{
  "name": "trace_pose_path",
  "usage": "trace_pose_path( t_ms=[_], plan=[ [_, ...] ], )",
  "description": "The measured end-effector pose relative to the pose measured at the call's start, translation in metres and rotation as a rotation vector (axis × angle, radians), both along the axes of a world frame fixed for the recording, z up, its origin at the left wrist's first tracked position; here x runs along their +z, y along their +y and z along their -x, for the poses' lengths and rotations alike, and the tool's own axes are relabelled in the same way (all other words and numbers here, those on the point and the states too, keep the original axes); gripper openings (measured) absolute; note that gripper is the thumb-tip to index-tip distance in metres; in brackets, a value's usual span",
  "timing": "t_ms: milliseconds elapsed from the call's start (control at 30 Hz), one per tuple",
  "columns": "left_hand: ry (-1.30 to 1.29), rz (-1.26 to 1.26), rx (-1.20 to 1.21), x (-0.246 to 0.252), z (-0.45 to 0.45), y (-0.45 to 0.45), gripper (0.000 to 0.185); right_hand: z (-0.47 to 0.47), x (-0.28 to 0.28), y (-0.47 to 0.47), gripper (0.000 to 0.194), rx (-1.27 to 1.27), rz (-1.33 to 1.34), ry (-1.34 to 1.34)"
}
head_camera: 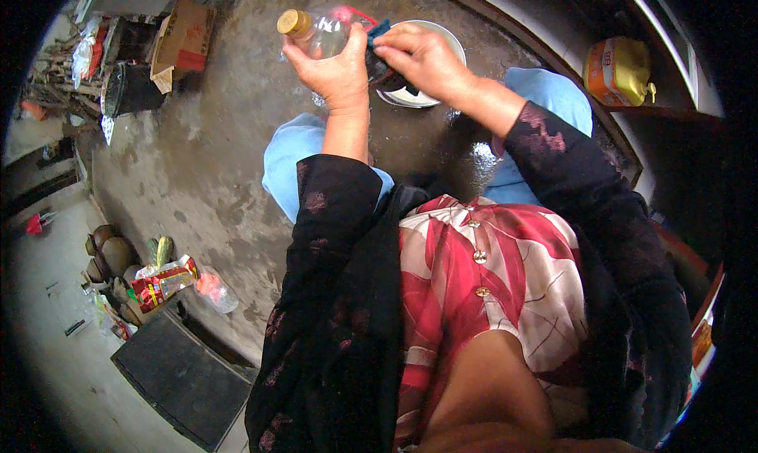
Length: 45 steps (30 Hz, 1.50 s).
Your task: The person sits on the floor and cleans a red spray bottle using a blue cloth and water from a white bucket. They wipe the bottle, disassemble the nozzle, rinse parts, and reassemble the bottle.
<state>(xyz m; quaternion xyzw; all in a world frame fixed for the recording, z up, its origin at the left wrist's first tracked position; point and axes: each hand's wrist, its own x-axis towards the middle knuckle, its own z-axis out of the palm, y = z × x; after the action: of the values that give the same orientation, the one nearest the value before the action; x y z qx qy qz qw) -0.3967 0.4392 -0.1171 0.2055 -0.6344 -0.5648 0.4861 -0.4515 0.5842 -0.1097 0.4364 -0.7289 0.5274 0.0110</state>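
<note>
A clear plastic bottle [331,31] with a yellow cap lies tilted sideways in front of me, and my left hand [334,68] is closed around its body near the shoulder. Part of its far side shows pink and red. Against its lower end my right hand [423,59] pinches a dark teal cloth [378,33]. Something dark sits just under the right fingers; what it is cannot be told. Behind and below that hand a white basin [451,38] stands on the wet floor, its inside mostly hidden by the hand and bottle.
A cardboard box [185,35] and a black bucket [136,91] stand at upper left, near firewood. At right a yellow oil jug [619,71] sits on a shelf. Lower left are a dark flat panel [183,373], gourd-like vegetables [164,250] and packaging [160,284]. My knees flank the wet concrete floor [414,139].
</note>
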Motion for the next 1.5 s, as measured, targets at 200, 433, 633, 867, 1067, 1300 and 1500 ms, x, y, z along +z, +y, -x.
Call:
trace_pose_path(
  t_ms=[200, 433, 633, 867, 1067, 1300, 1500],
  plan=[
    [-0.033, 0.162, 0.033, 0.002, 0.003, 0.004, 0.083, 0.016, -0.026, 0.003, 0.018, -0.183, -0.197, 0.297],
    [-0.028, 0.016, -0.013, -0.002, 0.008, -0.001, 0.09, 0.011, -0.019, -0.001, 0.024, -0.093, -0.143, 0.309],
    [-0.063, 0.047, 0.004, 0.002, 0.008, 0.002, 0.091, 0.015, -0.015, 0.003, 0.027, -0.12, -0.258, 0.362],
    [-0.049, 0.031, -0.011, 0.007, 0.008, 0.002, 0.091, 0.016, -0.017, 0.004, 0.022, -0.064, -0.141, 0.356],
    [-0.037, 0.05, -0.026, 0.007, 0.01, 0.006, 0.09, 0.027, -0.011, 0.008, 0.02, -0.157, -0.317, 0.444],
    [-0.009, 0.006, -0.015, 0.006, 0.011, 0.005, 0.09, 0.017, -0.009, 0.005, 0.024, -0.064, -0.126, 0.33],
    [-0.011, 0.093, -0.013, 0.004, 0.012, 0.007, 0.09, 0.023, -0.013, 0.006, 0.024, -0.195, -0.316, 0.372]
  ],
)
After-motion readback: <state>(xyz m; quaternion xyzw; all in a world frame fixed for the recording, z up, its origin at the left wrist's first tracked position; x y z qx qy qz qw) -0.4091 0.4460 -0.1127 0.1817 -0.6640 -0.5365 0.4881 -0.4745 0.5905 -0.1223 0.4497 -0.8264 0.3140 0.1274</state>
